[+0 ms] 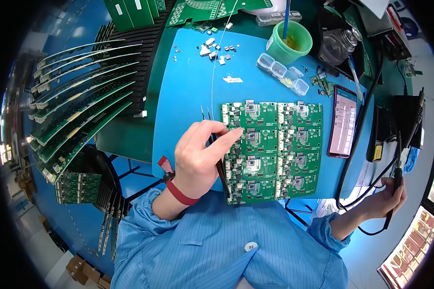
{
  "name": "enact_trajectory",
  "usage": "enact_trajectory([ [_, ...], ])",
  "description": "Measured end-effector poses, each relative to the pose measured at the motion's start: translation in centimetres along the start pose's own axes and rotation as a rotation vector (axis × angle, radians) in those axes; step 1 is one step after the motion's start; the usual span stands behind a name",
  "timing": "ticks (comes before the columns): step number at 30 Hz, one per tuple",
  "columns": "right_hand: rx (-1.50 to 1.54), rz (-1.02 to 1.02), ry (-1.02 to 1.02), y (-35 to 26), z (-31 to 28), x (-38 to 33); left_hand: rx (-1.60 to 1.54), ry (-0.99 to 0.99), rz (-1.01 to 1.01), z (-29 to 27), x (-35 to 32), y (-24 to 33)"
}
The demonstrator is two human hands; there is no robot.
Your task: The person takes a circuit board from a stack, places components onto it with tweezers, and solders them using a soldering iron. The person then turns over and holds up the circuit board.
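Observation:
A green panel of joined circuit boards (pixel 267 144) lies on the blue mat in front of me, populated with small parts and white connectors. At its left edge is my left hand (pixel 197 151), thumb and forefinger closed and reaching over the board's upper left. Dark tweezers (pixel 222 178) are gripped in that hand, their two tips pointing away from me. A thin pale wire (pixel 214 62) runs down to the same hand; whether the fingers hold it is hidden. Off to the right, my right hand (pixel 388 198) is wrapped round a black soldering iron (pixel 398 176), held upright away from the board.
Upright boards (pixel 82 103) fill a black rack (pixel 142 62) on the left. Loose components (pixel 208 48), a green cup (pixel 279 48) and a lidded compartment case (pixel 280 72) stand beyond the panel. A phone (pixel 343 123) and black cable (pixel 352 159) lie right.

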State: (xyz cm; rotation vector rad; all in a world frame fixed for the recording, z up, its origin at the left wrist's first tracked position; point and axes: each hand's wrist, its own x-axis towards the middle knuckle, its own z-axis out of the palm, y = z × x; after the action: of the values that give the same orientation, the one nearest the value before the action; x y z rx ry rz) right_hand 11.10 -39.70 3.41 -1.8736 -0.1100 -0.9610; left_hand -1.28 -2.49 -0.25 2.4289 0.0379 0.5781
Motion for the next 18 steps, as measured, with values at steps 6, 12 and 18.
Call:
enact_trajectory([
  [6, 0.575, 0.275, -0.555, -7.6, 6.0, -10.0, -0.088, 0.027, -0.041, 1.2, 0.0, -0.6],
  [12, 0.425, 0.164, -0.896, -7.0, 6.8, -13.2, -0.093, 0.022, -0.036, 1.7, 0.7, -0.6],
  [18, 0.597, 0.500, -0.948, -6.9, 5.9, -13.0, -0.070, 0.020, -0.019, 1.6, 0.6, -0.4],
])
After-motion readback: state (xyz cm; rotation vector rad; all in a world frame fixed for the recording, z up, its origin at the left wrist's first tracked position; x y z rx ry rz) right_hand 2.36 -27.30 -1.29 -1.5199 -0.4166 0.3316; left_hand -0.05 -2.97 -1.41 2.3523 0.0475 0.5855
